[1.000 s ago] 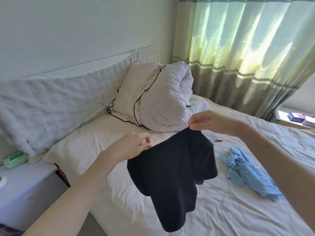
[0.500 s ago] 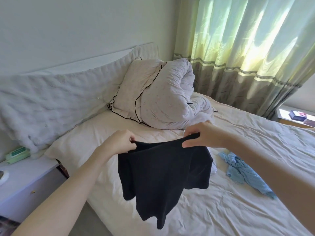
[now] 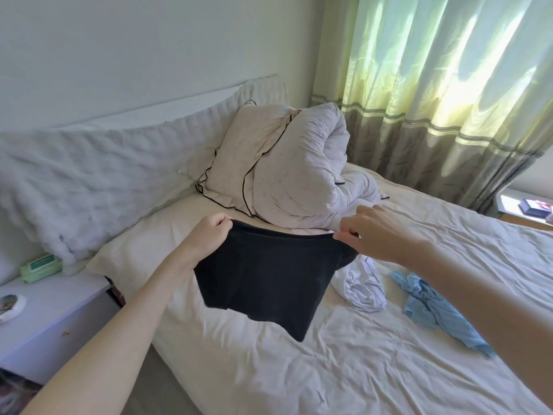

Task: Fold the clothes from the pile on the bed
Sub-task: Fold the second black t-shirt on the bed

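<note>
A black garment (image 3: 269,277) hangs stretched between my two hands above the bed (image 3: 329,369). My left hand (image 3: 209,232) grips its top left corner in a fist. My right hand (image 3: 374,232) pinches the top right corner between thumb and fingers. The garment's lower edge dangles to a point just over the sheet. A crumpled white garment (image 3: 362,283) lies on the bed right of the black one, partly hidden by it. Further right a light blue garment (image 3: 434,307) lies crumpled on the sheet.
A pillow (image 3: 239,166) and a rolled duvet (image 3: 308,175) are stacked at the head of the bed. A white nightstand (image 3: 45,324) stands at the left, with a green packet (image 3: 40,264) and a round dish (image 3: 9,307). Green curtains (image 3: 449,85) hang behind.
My hands have moved apart, spreading the black garment's top edge wide and flat. The white garment, hidden before, now shows beside it.
</note>
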The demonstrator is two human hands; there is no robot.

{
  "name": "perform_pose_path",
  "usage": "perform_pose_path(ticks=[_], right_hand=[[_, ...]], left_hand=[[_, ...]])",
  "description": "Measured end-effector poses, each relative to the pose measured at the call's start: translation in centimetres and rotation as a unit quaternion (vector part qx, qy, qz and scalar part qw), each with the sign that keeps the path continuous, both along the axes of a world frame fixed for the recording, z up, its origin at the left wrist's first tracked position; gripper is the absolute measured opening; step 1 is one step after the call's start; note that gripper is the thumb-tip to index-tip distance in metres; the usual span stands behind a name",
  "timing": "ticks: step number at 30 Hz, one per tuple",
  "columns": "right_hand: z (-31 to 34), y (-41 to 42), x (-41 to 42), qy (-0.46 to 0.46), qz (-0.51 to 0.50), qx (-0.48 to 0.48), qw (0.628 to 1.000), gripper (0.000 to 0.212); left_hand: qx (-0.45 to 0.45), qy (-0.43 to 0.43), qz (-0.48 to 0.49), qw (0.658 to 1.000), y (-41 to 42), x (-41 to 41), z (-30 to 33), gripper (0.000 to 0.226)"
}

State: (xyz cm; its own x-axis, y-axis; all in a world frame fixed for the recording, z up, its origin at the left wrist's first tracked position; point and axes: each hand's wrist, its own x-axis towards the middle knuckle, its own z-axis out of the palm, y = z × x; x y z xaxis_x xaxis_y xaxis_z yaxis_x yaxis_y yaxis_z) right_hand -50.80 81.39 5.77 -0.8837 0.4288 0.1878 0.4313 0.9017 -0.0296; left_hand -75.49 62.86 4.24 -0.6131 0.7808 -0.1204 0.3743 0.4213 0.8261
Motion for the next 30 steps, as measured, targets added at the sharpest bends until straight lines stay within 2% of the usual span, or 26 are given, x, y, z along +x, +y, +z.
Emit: perform_pose_path(ticks=[2, 4, 6, 8, 10, 13, 16, 18, 20, 21, 24, 26, 28, 30], right_hand=[[-0.4, -0.3, -0.3, -0.014, -0.047, 0.0, 0.999, 0.037], [-1.2, -0.5, -1.1, -0.104, -0.071, 0.074, 0.989, 0.05], [-2.3, -1.0, -2.0, -0.169, -0.087, 0.14, 0.972, 0.046], [-3.2, -1.4, -2.9, -0.172, -0.112, 0.115, 0.972, 0.032], [-3.6, -0.6, -3.1, -0.095, -0.17, 0.004, 0.981, 0.022], [-3.3, 1.1, -2.7, 0.044, -0.248, -0.151, 0.956, 0.021], [-3.1, 2.0, -3.0, 0.183, -0.261, -0.248, 0.915, 0.017], [-2.7, 2.0, -3.8, 0.24, -0.288, -0.327, 0.867, 0.015], [-2.3, 2.1, -4.3, 0.272, -0.321, -0.375, 0.826, 0.022], [-2.2, 2.3, -4.4, 0.276, -0.329, -0.372, 0.823, 0.021], [-1.9, 2.4, -4.1, 0.239, -0.334, -0.319, 0.854, 0.014], [-1.8, 2.1, -3.9, 0.213, -0.33, -0.343, 0.853, 0.018], [-1.8, 1.4, -4.1, 0.24, -0.319, -0.404, 0.823, 0.019], [-1.4, 0.4, -4.6, 0.295, -0.29, -0.5, 0.761, 0.017]], left_hand=[[0.01, 0.029, -0.027, 0.999, 0.0, -0.1, 0.5, 0.023], [0.009, 0.07, -0.049, 0.996, 0.1, 0.0, 0.8, 0.022], [-0.013, 0.108, -0.064, 0.992, 0.3, 0.4, 1.0, 0.019], [-0.04, 0.136, -0.07, 0.987, 0.5, 0.6, 0.9, 0.015], [-0.064, 0.136, -0.077, 0.986, 0.2, 0.3, 0.9, 0.014], [-0.099, 0.104, -0.097, 0.985, -0.7, -0.6, 1.0, 0.016], [-0.114, 0.048, -0.135, 0.983, -1.3, -0.6, 0.7, 0.01], [-0.106, 0.014, -0.156, 0.982, -1.4, -0.1, 0.4, 0.016], [-0.084, -0.011, -0.156, 0.984, -1.5, 0.6, 0.3, 0.022], [-0.071, -0.024, -0.148, 0.986, -1.5, 0.9, 0.2, 0.024], [-0.039, -0.072, -0.147, 0.986, -1.7, 1.7, 0.0, 0.027], [-0.042, -0.098, -0.203, 0.973, -1.9, 2.6, 0.0, 0.028], [-0.077, -0.114, -0.274, 0.952, -1.8, 3.7, 0.3, 0.03], [-0.113, -0.123, -0.313, 0.935, -1.5, 4.4, 0.6, 0.035]])
